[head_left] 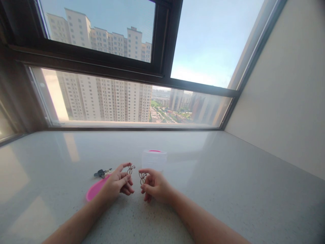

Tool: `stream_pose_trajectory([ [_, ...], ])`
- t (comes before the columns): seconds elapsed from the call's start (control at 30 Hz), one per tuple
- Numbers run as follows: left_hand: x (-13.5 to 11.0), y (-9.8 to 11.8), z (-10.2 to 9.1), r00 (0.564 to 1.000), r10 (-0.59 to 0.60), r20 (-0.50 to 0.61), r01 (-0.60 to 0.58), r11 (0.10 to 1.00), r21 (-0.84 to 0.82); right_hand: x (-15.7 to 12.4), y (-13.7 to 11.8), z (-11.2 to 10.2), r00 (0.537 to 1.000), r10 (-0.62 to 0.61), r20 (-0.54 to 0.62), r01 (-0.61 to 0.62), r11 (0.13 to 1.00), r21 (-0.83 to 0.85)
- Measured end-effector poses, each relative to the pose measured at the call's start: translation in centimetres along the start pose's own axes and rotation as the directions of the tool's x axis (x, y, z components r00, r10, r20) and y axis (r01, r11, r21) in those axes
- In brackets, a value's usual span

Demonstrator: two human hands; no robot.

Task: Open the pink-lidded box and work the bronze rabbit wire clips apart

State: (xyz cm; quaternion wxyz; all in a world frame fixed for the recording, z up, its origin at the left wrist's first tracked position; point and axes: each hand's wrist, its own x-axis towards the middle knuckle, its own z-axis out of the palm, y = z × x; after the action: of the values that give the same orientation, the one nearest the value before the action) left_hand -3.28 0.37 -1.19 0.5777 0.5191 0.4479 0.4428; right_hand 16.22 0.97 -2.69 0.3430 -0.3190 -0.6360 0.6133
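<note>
My left hand [119, 183] pinches a small brown rabbit-shaped open frame [130, 169] between thumb and index finger. Between the thumb and forefinger of my right hand [156, 185] is a second rabbit-shaped open frame [142, 177], much like the first. Both frames are held upright above the sill, a short gap apart. A pink oval tray [95, 190] lies beside and partly behind my left hand. Near its far end are dark and pale small items [102, 173], whose kind I cannot make out.
A clear plastic box [153, 158] with a pink strip on top stands just beyond my right hand. The speckled white sill [203, 176] runs to a dark-framed window [142, 128] at the back. A plain wall [284, 101] rises at the right.
</note>
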Motion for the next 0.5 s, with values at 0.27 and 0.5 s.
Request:
stream_pose_trajectory([
  [0.27,-0.02,-0.18,-0.11,1.000,-0.007,0.025,0.007,1.000,-0.002,0.01,-0.26,0.03,1.000,-0.012,0.000,0.012,1.000,-0.005],
  [0.5,0.02,0.09,-0.18,0.999,-0.031,0.031,0.030,0.999,0.024,0.22,0.00,-0.16,0.999,-0.016,0.029,0.015,0.999,0.044],
])
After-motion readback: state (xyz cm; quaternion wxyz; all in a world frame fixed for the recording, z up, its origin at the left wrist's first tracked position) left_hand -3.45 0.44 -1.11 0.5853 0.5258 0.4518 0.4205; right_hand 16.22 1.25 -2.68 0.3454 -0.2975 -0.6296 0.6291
